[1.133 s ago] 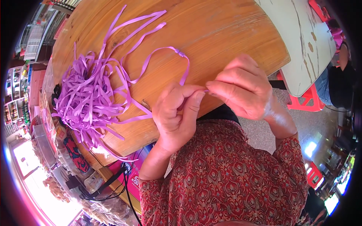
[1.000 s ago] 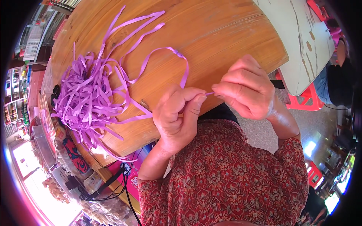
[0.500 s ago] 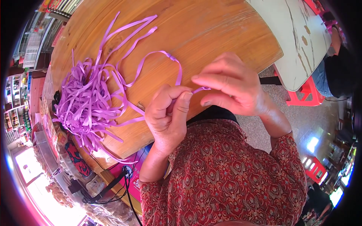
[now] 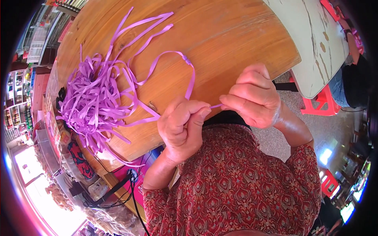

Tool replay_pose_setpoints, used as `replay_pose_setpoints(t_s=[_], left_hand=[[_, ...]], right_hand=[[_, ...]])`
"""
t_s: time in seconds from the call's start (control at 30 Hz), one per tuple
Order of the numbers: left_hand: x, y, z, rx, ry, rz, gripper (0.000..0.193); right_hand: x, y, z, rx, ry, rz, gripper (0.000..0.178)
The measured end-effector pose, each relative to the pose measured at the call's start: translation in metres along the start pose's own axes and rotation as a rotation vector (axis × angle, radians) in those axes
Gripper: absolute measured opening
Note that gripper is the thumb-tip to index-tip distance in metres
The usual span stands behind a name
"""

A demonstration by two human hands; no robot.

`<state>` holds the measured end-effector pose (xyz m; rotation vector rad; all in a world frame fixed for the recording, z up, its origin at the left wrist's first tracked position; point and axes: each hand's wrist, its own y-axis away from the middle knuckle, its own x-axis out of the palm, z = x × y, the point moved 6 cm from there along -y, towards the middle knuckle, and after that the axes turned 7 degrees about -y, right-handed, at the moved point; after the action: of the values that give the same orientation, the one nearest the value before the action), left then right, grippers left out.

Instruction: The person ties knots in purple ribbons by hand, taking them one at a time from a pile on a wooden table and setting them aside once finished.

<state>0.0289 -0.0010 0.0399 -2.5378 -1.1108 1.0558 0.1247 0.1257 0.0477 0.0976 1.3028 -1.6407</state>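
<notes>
A narrow purple ribbon (image 4: 192, 80) runs in a loop over the wooden table into my left hand (image 4: 182, 128), whose thumb and forefinger pinch it. My right hand (image 4: 254, 98) is closed too, its fingertips gripping the same ribbon, and a short stretch shows between both hands. A small knot (image 4: 186, 59) sits in the ribbon farther up the loop. To the left of my hands lies a large tangled heap of purple ribbon (image 4: 92, 104), with several loose ends spread toward the far side. What my curled fingers cover is hidden.
The round wooden table (image 4: 220, 35) ends just in front of me. A white marbled table (image 4: 311, 43) stands at the right, with a red plastic stool (image 4: 321, 103) and a seated person (image 4: 356, 78) by it. Black cables (image 4: 132, 185) and bagged goods lie at the lower left.
My right hand was open beside the ribbon's end; its fingers have closed on the ribbon. My left hand keeps its pinch. The view has shifted slightly.
</notes>
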Motion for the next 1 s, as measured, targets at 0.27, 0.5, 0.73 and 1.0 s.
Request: replay_pose_setpoints(t_s=[0.27,0.5,0.73,1.0], left_hand=[[-0.005,0.004,0.02,-0.25,0.258,-0.059,0.003],[-0.01,0.006,0.018,-0.318,0.47,-0.112,0.004],[-0.033,-0.006,-0.002,-0.2,0.799,-0.243,0.005],[-0.1,-0.016,0.016,-0.075,1.082,-0.323,0.009]], right_hand=[[0.005,0.002,-0.027,0.247,-0.158,-0.048,0.035],[0.03,-0.008,-0.03,0.311,-0.179,-0.002,0.042],[0.083,-0.032,-0.008,0.145,-0.451,0.191,0.028],[0.013,-0.003,-0.039,0.554,-0.712,0.191,0.011]])
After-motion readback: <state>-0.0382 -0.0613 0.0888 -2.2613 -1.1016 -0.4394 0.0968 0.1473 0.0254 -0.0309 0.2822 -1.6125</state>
